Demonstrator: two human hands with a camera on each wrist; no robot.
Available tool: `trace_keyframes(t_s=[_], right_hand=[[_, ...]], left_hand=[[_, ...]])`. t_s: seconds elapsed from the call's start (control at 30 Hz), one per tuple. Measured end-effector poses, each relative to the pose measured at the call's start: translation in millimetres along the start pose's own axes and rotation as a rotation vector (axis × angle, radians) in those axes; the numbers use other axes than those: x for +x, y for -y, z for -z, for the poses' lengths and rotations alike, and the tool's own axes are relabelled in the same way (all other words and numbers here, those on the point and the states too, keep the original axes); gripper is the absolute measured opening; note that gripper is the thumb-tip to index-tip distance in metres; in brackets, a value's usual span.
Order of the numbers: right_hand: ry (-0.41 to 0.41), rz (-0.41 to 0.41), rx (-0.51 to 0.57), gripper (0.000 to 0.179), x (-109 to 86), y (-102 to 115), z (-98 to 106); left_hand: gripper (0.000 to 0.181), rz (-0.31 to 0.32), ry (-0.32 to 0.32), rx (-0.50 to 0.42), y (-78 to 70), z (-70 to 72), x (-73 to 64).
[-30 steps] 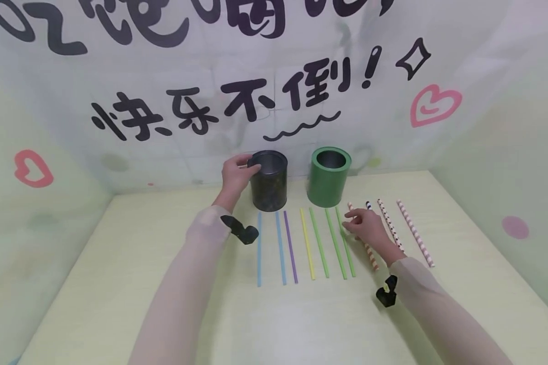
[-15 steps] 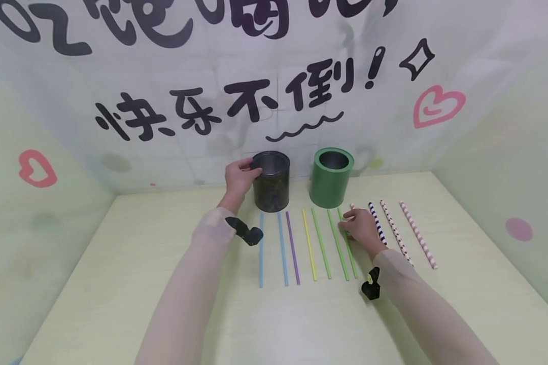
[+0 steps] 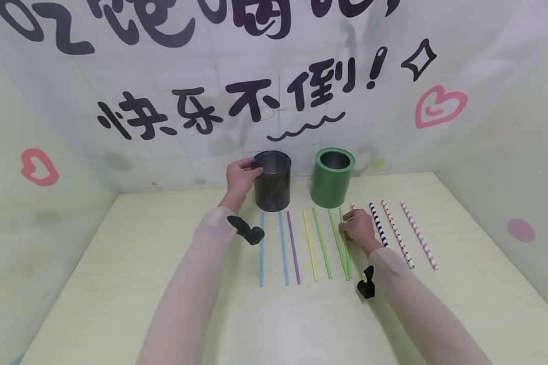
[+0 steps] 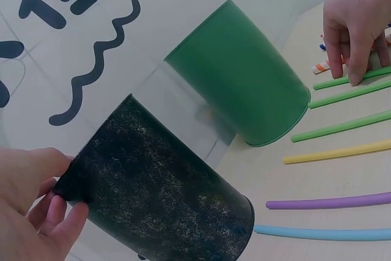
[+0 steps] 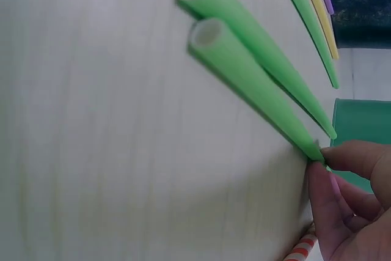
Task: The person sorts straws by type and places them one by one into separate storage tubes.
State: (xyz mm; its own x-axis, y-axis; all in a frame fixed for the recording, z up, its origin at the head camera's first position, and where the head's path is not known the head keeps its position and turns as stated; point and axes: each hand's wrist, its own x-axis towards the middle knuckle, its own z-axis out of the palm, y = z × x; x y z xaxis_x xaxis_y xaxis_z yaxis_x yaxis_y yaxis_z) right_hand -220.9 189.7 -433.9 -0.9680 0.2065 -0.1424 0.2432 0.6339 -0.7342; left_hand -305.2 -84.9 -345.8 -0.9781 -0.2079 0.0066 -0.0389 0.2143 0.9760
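My left hand (image 3: 240, 178) grips the rim of a black can (image 3: 272, 191) at its left side; in the left wrist view the thumb (image 4: 49, 160) and fingers pinch the edge. To the right, my right hand (image 3: 362, 229) pinches the rightmost green drinking straw (image 5: 256, 93) between thumb and fingertips near its far end. That straw lies low over the table, its near end touching or almost touching the neighbouring green straw (image 5: 269, 59). A green can (image 3: 330, 186) stands upright just beyond these straws. An orange-striped straw (image 5: 300, 250) is mostly hidden beneath the right hand.
Left of the right hand lie another green straw (image 3: 321, 246), a yellow straw (image 3: 310, 246), a purple straw (image 3: 294, 248) and two blue straws (image 3: 283, 248). To its right are a navy-striped straw (image 3: 378, 225), a spotted straw (image 3: 397, 234) and a pink-striped straw (image 3: 419, 234). A printed cloth (image 3: 187, 66) hangs behind the cans.
My right hand has moved left from above the striped straws and taken hold of the rightmost green straw, whose near end has swung left. The left hand keeps its hold on the black can.
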Motion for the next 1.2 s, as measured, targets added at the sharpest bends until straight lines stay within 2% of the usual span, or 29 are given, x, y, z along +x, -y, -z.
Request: trace_keyframes(t_s=[0.23,0.5,0.83,1.03,1.2], right_hand=[[-0.004,-0.021,-0.068,0.032,-1.1,4,-1],[0.0,-0.033,-0.083,0.03,-2.8,7,0],[0.009,0.057,-0.043,0.032,-7.5,17,17],[-0.027,0.118,-0.025,0.035,-13.8,35,38],[-0.03,0.177,-0.003,0.033,-11.5,51,51]], left_hand=[[0.04,0.0,0.001,-0.012,1.5,0.1,0.9],[0.04,-0.009,0.0,-0.028,1.9,0.1,-0.4],[0.038,-0.008,-0.006,-0.026,1.8,0.4,-0.5],[0.039,-0.01,-0.012,-0.024,2.6,-1.1,-0.4],[0.04,-0.01,-0.02,-0.029,3.7,-2.0,-0.1]])
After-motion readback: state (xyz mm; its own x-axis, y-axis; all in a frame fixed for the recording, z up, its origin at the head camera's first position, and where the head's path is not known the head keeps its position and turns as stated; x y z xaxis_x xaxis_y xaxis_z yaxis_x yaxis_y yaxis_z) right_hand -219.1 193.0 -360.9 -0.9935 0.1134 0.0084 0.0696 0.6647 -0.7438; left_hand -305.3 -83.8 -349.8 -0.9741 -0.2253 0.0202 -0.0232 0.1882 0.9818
